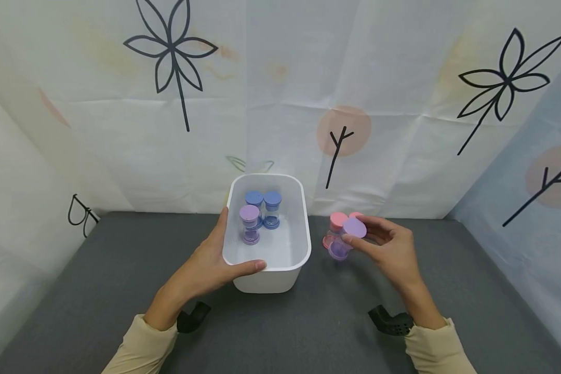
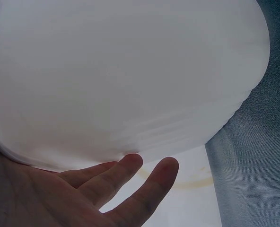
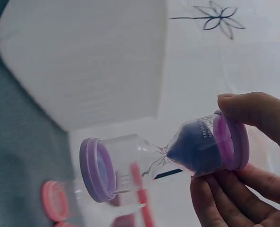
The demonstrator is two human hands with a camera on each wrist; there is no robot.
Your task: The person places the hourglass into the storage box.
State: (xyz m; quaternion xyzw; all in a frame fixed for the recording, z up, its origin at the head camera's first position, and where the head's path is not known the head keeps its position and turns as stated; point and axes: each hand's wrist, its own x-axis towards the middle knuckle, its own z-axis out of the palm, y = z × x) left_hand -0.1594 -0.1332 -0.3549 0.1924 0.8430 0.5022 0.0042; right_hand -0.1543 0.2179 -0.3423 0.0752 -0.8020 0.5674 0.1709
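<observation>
My right hand (image 1: 395, 248) pinches a purple-capped hourglass (image 3: 192, 144) by its upper cap, thumb on one side and fingers on the other. Dark sand fills the bulb near the hand, and the glass hangs tilted above the table. Just behind it are pink-capped hourglasses (image 1: 338, 220), partly hidden by the hand and the purple one. My left hand (image 1: 210, 267) grips the near left corner of a white plastic bin (image 1: 305, 249), its thumb along the front rim and its fingers against the outer left side. Inside stand one purple hourglass (image 1: 250, 224) and two blue hourglasses (image 1: 272, 209).
A dark grey table (image 1: 318, 332) lies under everything. Behind it hangs a pale cloth (image 1: 280, 130) printed with plant drawings, with more cloth at both sides. Each wrist wears a black camera mount (image 1: 392, 322).
</observation>
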